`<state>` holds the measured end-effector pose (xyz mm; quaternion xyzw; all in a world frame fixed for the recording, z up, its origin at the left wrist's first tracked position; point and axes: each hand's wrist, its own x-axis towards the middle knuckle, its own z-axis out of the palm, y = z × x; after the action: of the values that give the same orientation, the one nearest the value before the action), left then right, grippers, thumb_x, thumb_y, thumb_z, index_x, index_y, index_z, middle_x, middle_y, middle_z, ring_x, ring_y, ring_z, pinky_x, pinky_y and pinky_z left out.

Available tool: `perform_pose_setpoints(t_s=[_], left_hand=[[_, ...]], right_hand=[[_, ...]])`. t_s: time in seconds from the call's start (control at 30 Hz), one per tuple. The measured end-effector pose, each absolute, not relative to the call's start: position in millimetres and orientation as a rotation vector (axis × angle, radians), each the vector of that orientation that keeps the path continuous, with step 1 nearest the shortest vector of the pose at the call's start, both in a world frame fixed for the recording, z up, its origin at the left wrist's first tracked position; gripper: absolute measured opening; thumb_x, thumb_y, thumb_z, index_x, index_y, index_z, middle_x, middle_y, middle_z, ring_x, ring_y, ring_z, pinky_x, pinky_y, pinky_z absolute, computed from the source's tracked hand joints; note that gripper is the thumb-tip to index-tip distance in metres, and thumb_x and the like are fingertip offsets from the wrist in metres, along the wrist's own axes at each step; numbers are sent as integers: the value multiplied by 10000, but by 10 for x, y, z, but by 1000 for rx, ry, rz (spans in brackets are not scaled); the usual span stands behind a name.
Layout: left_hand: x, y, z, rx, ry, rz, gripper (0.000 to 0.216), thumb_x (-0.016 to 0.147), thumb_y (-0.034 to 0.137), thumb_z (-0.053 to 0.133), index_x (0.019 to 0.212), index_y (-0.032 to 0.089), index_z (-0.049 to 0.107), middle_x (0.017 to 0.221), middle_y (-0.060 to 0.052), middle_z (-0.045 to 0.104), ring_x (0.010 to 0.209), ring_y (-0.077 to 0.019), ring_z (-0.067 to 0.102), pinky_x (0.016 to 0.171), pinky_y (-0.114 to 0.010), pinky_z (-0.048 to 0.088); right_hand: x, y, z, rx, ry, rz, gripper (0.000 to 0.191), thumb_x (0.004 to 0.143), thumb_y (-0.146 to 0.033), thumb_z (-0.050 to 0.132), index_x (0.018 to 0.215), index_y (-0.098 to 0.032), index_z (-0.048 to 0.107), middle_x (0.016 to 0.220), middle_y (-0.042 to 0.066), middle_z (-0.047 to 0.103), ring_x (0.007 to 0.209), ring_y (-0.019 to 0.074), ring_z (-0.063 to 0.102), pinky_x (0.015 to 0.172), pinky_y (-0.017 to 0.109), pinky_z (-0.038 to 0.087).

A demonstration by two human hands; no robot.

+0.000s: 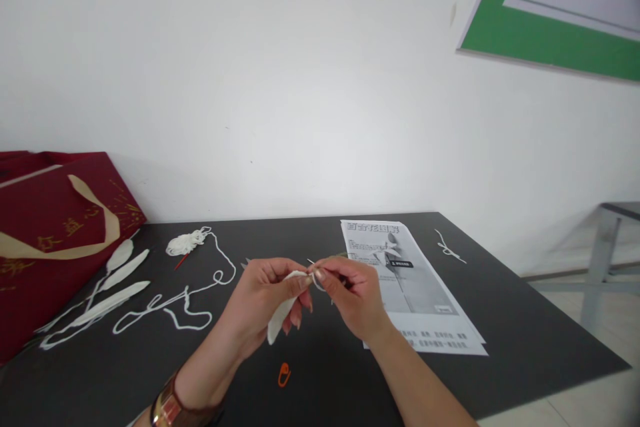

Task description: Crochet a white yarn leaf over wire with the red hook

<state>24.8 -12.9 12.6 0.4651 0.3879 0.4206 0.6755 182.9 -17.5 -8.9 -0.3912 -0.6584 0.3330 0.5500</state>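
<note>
My left hand [267, 297] is closed around a white crocheted petal [281, 317], whose free end hangs below the fingers. Right beside it, my right hand [353, 290] pinches white yarn [318, 281] at the petal's upper end, and the fingertips of both hands meet there. A thin pale tip [311, 261] sticks out above the fingertips; what it belongs to is hidden. On the table below lies an orange stitch marker [284, 375]. Partly under my right hand are printed sheets [425, 307] with a flower picture.
On the left, several white crocheted petals [123, 277] lie by a dark red bag [55, 227]. A white yarn ball [187, 242] with a red stick [181, 261] and trailing loops is behind them. A knotted yarn scrap [449, 250] lies at the right of the black table [530, 340].
</note>
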Motion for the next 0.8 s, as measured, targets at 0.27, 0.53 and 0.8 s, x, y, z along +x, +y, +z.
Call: perform_pose_setpoints(t_s=[0.27,0.53,0.8], left_hand=[[256,-123,104,994,791,916,174,698,282,722,666,122,663,511,-12,637,328,-73,499,306,-158,389],[236,-109,153,1082,842,1083,181,737,308,699,756,133,657,566,-8,646,395,-88,545,360,-173,432],[218,-97,153,1118,896,1229,156,713,277,702,750,133,655,530,9,626,366,-93,530,339,-186,427]], right_hand=[[1825,-187,-95,-888,-1542,787,128,841,-259,607,847,-228,731,757,21,699,637,139,592,553,234,436],[1833,-157,-111,-987,-1472,851,168,815,-348,624,828,-212,720,593,-11,600,487,105,437,456,226,328],[1800,-214,-12,-1007,-1739,885,217,831,-326,612,694,-175,687,534,-32,490,486,87,348,451,231,253]])
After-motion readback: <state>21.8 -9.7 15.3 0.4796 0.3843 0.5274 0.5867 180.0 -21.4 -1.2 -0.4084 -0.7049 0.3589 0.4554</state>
